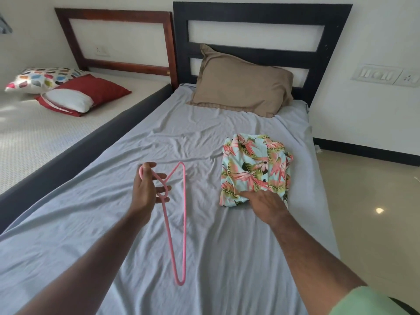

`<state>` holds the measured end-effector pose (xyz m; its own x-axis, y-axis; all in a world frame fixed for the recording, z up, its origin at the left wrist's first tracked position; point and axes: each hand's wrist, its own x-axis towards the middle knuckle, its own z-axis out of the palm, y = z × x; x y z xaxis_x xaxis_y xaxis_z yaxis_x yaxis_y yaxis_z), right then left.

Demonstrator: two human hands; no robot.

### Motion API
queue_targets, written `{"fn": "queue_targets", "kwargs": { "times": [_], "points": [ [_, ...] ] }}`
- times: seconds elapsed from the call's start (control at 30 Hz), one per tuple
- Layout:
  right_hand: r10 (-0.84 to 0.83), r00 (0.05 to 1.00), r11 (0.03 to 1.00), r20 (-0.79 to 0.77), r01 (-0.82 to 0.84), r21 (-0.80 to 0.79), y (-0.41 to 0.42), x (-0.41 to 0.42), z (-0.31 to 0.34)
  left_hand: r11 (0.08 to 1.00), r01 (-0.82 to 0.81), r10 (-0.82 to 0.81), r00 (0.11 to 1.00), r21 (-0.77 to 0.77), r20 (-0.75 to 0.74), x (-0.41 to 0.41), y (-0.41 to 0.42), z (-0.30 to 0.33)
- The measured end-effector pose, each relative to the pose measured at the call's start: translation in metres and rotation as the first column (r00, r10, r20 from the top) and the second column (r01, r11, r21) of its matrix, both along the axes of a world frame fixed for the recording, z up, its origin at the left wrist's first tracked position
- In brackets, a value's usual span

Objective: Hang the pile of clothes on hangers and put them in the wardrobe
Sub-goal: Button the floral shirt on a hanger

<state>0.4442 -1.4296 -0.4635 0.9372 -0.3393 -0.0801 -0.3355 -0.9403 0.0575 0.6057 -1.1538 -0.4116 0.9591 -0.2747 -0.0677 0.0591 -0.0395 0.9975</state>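
A pink hanger (179, 223) is held by its neck in the curled left hand (145, 189), kept ready, while the folded floral shirt (255, 167) on the bed (113, 235) is touched by the right hand (266, 203), fingers loosely extended, nothing yet gripped.

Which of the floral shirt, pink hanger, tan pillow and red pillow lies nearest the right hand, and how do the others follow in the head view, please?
1. Floral shirt, under the right hand.
2. Pink hanger, leftward.
3. Tan pillow, at the headboard.
4. Red pillow, neighbouring bed.
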Motion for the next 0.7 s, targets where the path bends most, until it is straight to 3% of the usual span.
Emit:
{"fn": "queue_targets", "kwargs": {
  "times": [0.17, 0.4, 0.57, 0.63, 0.7],
  "points": [
    [-0.003, 0.999, 0.997, 0.051, -0.001, 0.072, 0.03, 0.011, 0.01, 0.999, 0.005, -0.006, 1.0, 0.036, 0.01, -0.011, 0.002, -0.002],
    [-0.253, 0.952, 0.899, 0.171, 0.166, 0.405, 0.113, 0.044, 0.014, 0.997, -0.032, 0.029, 0.998, 0.067, 0.055, -0.027, 0.009, -0.006],
    [-0.214, 0.952, 0.833, 0.217, 0.062, 0.55, 0.191, 0.089, 0.016, 0.993, -0.083, 0.065, 0.98, 0.088, 0.19, -0.029, 0.027, -0.013],
    [-0.101, 0.99, 0.752, 0.102, 0.008, 0.659, 0.208, 0.101, 0.021, 0.993, -0.079, 0.061, 0.979, 0.085, 0.196, -0.03, 0.035, -0.013],
    [-0.066, 0.998, 0.548, -0.019, 0.052, 0.835, 0.211, 0.102, 0.021, 0.995, -0.052, 0.034, 0.981, 0.089, 0.192, -0.032, 0.04, -0.009]
  ]
}}
